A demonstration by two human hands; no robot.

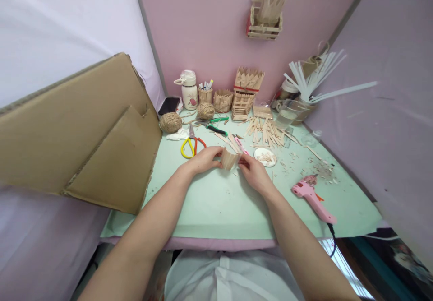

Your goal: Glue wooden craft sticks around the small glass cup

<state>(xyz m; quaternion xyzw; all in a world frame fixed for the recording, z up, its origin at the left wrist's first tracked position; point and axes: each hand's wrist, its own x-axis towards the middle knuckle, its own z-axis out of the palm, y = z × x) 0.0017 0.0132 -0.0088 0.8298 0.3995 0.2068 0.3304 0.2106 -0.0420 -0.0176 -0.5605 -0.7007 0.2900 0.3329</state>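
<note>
Between my two hands, just above the table, is a small panel of wooden craft sticks [229, 159] standing upright. My left hand [209, 159] pinches its left side with thumb and fingers. On its right edge, the fingers of my right hand [253, 169] are closed, partly hidden behind the hand. Right behind the panel lie loose sticks [232, 142] and a pink and white pen-like tool [241, 145]. A pair of scissors [192, 145] with yellow and red handles lies left of it. Close to my right hand sits a white dish [265, 157] of small wood bits.
A pink hot glue gun [314, 198] lies at the right, its cord over the edge. Cardboard [111, 156] stands at the left. Behind are twine balls [170, 122], a bottle [189, 91], black-and-green-handled pliers [216, 130], stick-built holders [223, 100], piled sticks [267, 131] and a plastic cup [287, 113].
</note>
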